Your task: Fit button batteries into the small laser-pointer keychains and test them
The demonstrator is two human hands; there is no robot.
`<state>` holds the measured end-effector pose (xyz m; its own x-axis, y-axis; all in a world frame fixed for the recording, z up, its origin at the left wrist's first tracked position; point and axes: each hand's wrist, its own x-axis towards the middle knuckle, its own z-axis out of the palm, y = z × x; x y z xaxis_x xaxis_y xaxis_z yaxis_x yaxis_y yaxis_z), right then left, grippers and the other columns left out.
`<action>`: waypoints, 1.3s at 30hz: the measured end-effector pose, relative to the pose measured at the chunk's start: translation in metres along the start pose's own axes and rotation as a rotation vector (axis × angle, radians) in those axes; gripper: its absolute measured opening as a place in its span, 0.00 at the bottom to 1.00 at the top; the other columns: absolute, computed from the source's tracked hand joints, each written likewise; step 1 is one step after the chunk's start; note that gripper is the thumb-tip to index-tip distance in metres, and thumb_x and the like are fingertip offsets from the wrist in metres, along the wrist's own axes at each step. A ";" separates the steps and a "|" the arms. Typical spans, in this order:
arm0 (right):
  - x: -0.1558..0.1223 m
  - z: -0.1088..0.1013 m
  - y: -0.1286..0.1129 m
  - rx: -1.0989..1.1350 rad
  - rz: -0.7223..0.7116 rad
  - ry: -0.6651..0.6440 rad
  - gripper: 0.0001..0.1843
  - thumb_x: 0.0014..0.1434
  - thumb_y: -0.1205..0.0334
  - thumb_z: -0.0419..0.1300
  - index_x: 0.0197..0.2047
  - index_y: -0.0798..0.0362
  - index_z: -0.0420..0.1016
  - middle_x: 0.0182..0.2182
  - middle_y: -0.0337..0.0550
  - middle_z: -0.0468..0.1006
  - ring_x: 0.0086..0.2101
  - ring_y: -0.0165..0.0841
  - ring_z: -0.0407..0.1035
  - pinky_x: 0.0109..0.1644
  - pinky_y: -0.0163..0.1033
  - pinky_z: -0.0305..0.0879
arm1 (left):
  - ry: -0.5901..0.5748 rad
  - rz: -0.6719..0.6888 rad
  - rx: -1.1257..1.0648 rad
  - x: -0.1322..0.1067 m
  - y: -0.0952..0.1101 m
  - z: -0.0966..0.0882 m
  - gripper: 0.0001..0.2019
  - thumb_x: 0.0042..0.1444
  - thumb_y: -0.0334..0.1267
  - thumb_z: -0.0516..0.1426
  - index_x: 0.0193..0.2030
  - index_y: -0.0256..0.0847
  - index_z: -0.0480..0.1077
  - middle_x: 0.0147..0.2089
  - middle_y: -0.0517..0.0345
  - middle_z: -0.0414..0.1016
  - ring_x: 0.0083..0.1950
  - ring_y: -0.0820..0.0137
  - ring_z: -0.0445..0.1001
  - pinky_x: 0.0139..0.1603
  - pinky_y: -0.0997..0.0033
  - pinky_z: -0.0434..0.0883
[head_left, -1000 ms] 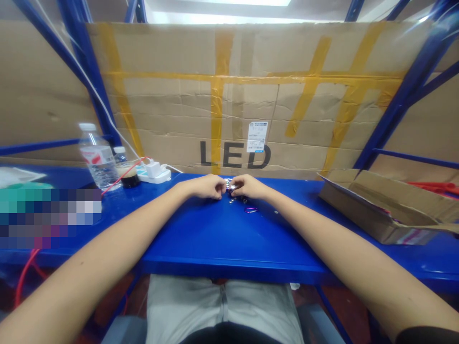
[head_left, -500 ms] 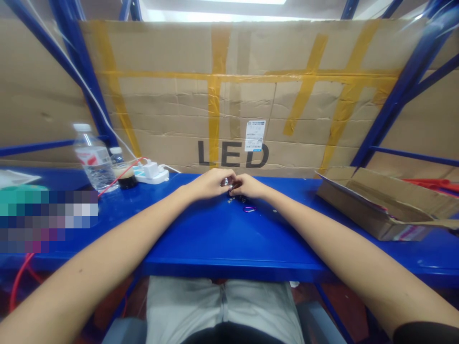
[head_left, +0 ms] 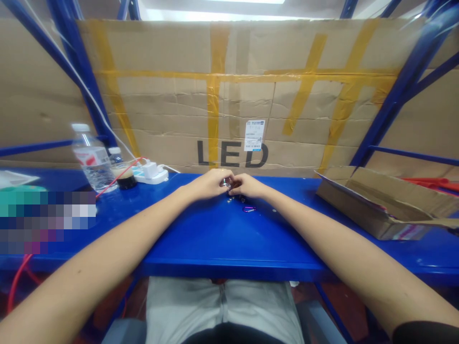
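Observation:
Near the back of the blue table (head_left: 215, 239), my left hand (head_left: 211, 184) and my right hand (head_left: 249, 186) meet, fingers curled together. Between them shows a small shiny, dark reddish object (head_left: 226, 182), too small to identify; both hands' fingertips close on it. Just below the fingers lie small metal bits (head_left: 230, 200), partly hidden by my hands. A purple carabiner (head_left: 249, 209) rests on the table just in front of my right hand. Farther right is a tiny pale round piece (head_left: 274, 210).
At left stand a clear water bottle (head_left: 93, 165), a smaller bottle of dark liquid (head_left: 126, 180) and a white power strip (head_left: 154, 177) with cables. An open cardboard box (head_left: 353, 210) sits at right. A large cardboard panel (head_left: 161, 110) closes off the back.
Both hands stay in the same place, fingers still together around the small object. Only a very slight shift of the camera shows.

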<state>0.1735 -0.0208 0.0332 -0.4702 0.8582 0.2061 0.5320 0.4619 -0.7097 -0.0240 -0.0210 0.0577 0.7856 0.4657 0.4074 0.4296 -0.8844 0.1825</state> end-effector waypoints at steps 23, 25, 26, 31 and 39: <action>-0.003 -0.006 -0.005 -0.014 0.038 0.072 0.08 0.47 0.61 0.66 0.30 0.56 0.81 0.24 0.38 0.76 0.28 0.30 0.66 0.36 0.37 0.61 | 0.058 -0.510 -0.040 0.003 -0.003 0.019 0.12 0.55 0.48 0.58 0.35 0.40 0.70 0.31 0.53 0.76 0.30 0.67 0.71 0.29 0.70 0.60; -0.001 -0.004 -0.004 -0.016 0.024 0.087 0.09 0.48 0.60 0.66 0.32 0.56 0.83 0.25 0.39 0.78 0.29 0.32 0.67 0.36 0.37 0.62 | 0.084 -0.535 -0.097 0.004 -0.003 0.018 0.12 0.55 0.46 0.58 0.35 0.39 0.72 0.31 0.54 0.76 0.31 0.67 0.72 0.30 0.70 0.62; -0.001 -0.004 -0.004 -0.022 0.020 0.096 0.09 0.48 0.60 0.66 0.32 0.56 0.83 0.25 0.40 0.79 0.29 0.32 0.68 0.35 0.38 0.62 | 0.099 -0.535 -0.115 0.004 -0.003 0.017 0.11 0.55 0.45 0.58 0.35 0.39 0.73 0.30 0.54 0.77 0.31 0.67 0.72 0.31 0.70 0.62; -0.001 -0.001 -0.006 -0.050 -0.026 0.160 0.10 0.52 0.60 0.63 0.32 0.57 0.83 0.27 0.42 0.80 0.29 0.32 0.68 0.35 0.37 0.61 | 0.198 -0.484 -0.175 0.004 0.001 0.015 0.08 0.53 0.40 0.58 0.31 0.38 0.74 0.32 0.55 0.78 0.34 0.68 0.72 0.33 0.70 0.64; -0.007 -0.020 -0.022 -0.301 0.051 0.073 0.07 0.53 0.66 0.60 0.28 0.55 0.80 0.24 0.40 0.77 0.26 0.30 0.66 0.32 0.36 0.58 | 0.364 -0.607 -0.274 0.007 -0.006 0.010 0.05 0.56 0.38 0.56 0.33 0.38 0.65 0.36 0.51 0.77 0.35 0.69 0.74 0.35 0.68 0.69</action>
<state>0.1789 -0.0328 0.0607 -0.3909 0.8910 0.2310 0.7434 0.4536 -0.4915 -0.0168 -0.0125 0.0507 0.2296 0.8751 0.4260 0.5764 -0.4749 0.6650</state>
